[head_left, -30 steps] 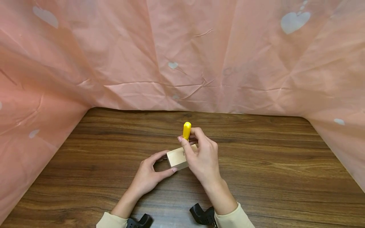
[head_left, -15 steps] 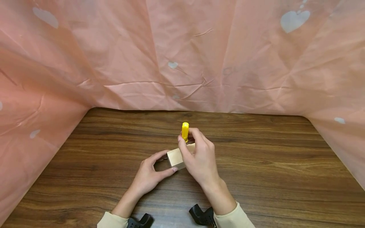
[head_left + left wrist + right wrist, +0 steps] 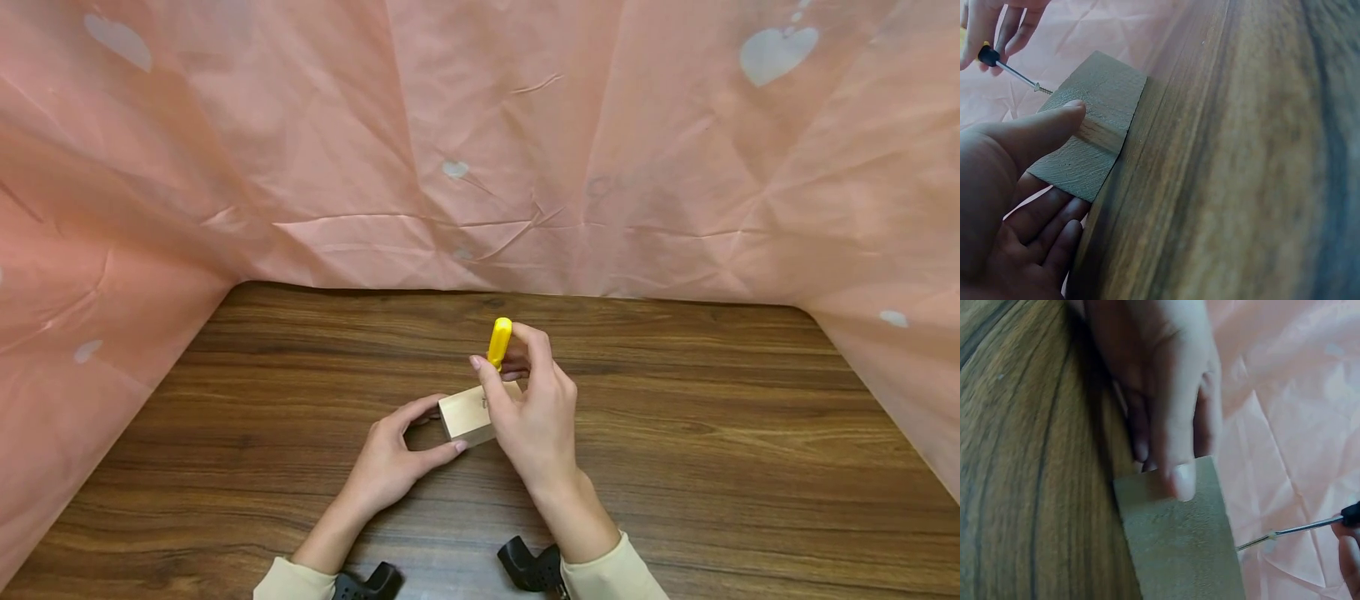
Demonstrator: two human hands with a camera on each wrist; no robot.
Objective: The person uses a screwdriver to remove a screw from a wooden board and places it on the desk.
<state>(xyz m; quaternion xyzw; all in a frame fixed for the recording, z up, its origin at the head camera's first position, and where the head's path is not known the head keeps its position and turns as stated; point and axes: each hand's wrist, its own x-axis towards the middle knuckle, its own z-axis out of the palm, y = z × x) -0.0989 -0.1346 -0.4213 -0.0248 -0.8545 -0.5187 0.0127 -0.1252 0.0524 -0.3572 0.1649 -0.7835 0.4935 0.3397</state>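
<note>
A pale wooden block (image 3: 461, 414) lies on the table, and my left hand (image 3: 386, 462) grips its left end between thumb and fingers. My right hand (image 3: 536, 417) pinches the yellow handle of a screwdriver (image 3: 499, 342) above the block. In the left wrist view the screwdriver's metal shaft (image 3: 1016, 74) meets the head of a screw (image 3: 1041, 88), whose threads stand partly out of the block's top face. A small dark mark (image 3: 484, 402) shows on that face beside my right thumb. The right hand hides the block's right end in the head view.
The brown wood-grain table (image 3: 712, 433) spreads around both hands. Pink cloth (image 3: 480, 125) with pale hearts hangs behind and along the sides. Black wrist mounts (image 3: 531, 565) sit by both cuffs.
The screwdriver handle first leans slightly left, then tips right and sits a little higher. My right hand turns and shifts right with it. The left hand and block stay put.
</note>
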